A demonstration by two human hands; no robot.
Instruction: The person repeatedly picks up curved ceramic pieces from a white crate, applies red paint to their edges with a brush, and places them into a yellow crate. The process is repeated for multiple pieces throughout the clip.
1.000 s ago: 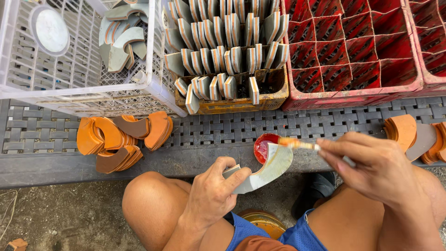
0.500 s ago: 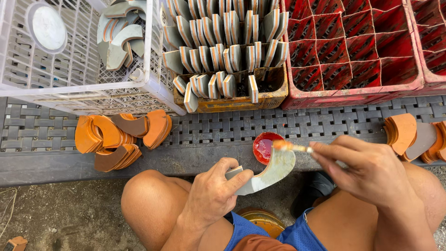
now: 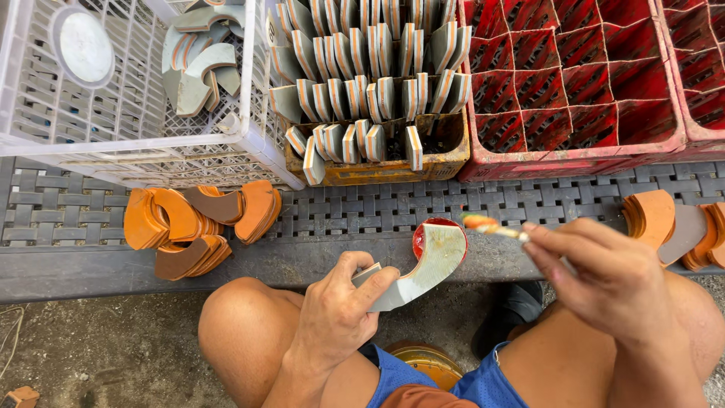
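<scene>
My left hand point(image 3: 340, 310) grips a curved grey piece point(image 3: 427, 264) by its lower end, the broad end tilted up over a small red cup point(image 3: 423, 233). My right hand point(image 3: 604, 276) pinches a thin brush point(image 3: 491, 226) whose orange-smeared tip hovers just right of the piece's top edge, not touching it. Both hands are above my bare knees, in front of a dark woven-pattern bench point(image 3: 362, 219).
A heap of orange curved pieces point(image 3: 196, 219) lies on the bench at left; more lie at right point(image 3: 672, 223). Behind stand a white mesh crate point(image 3: 113, 98) with grey pieces, a yellow crate point(image 3: 377, 162) packed with upright pieces, and a red divided crate point(image 3: 574, 83).
My right hand has drawn the brush off the grey piece and slightly to the right. The left hand still holds the piece in about the same place.
</scene>
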